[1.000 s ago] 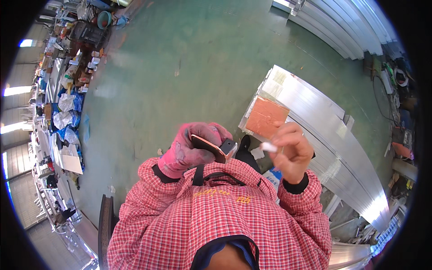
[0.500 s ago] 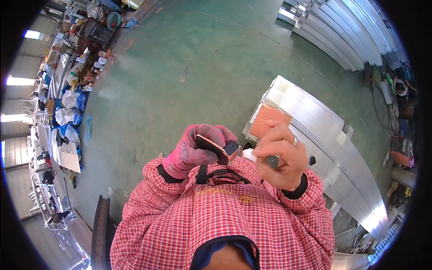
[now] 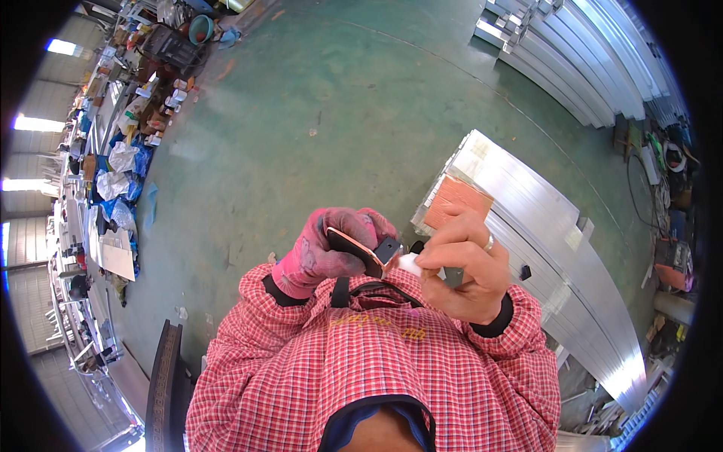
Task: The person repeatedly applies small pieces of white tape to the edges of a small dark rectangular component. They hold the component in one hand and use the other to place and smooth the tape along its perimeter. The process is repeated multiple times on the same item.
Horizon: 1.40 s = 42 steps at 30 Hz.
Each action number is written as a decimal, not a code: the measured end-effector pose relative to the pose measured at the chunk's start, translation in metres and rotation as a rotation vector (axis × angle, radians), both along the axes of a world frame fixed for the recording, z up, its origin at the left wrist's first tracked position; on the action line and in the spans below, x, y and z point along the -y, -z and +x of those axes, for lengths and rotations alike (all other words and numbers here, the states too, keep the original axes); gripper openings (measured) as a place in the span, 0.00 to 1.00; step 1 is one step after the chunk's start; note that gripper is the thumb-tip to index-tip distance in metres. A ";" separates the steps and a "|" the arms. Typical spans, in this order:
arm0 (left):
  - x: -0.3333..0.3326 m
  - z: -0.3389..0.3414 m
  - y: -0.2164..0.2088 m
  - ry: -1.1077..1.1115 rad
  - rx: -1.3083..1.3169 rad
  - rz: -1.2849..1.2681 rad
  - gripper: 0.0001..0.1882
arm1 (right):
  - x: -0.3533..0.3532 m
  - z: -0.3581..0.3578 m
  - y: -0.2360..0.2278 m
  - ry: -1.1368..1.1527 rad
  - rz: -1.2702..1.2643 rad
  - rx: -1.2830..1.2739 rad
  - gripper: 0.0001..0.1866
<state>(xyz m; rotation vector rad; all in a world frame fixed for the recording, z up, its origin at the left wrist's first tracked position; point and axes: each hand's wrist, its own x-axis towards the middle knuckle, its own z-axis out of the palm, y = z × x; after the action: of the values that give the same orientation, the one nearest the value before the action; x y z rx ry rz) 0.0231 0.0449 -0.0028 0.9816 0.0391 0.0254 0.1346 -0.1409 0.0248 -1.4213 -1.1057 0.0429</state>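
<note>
My left hand (image 3: 331,252), in a pink work glove with grey smudges, is closed around a flat dark piece with copper-coloured edges (image 3: 355,249). A small black block with a hole (image 3: 388,249) sits at that piece's right end. Bare but for a ring, my right hand (image 3: 471,271) pinches a small white wad or tip (image 3: 409,264) between thumb and fingers. The white thing is right against, or very near, the block's end; whether they touch I cannot tell. A small dark thing (image 3: 416,247) shows just behind it.
Long silvery metal profiles (image 3: 557,248) lie in a stack to my right, with an orange-brown square sheet (image 3: 458,202) and a small black piece (image 3: 525,272) on top. More profiles (image 3: 572,60) are stacked at the far right. Clutter and plastic bags (image 3: 120,158) line the left.
My right hand has shifted slightly left and down, bringing the white thing a little closer to the block. My left hand keeps its hold; the view has turned slightly.
</note>
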 end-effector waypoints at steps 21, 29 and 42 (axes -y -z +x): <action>0.013 0.008 -0.010 -0.066 0.210 0.323 0.17 | 0.011 0.004 -0.002 -0.035 0.009 -0.048 0.16; 0.008 0.006 -0.009 -0.026 0.192 0.280 0.08 | 0.013 0.010 -0.003 -0.081 -0.006 -0.074 0.16; 0.004 0.002 -0.002 -0.007 0.200 0.247 0.09 | 0.012 0.011 -0.004 -0.131 -0.039 -0.093 0.15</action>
<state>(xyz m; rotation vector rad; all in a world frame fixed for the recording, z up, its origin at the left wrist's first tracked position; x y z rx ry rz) 0.0248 0.0406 -0.0006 1.2216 -0.1479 0.1372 0.1460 -0.1529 0.0291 -1.3659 -1.1245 0.2231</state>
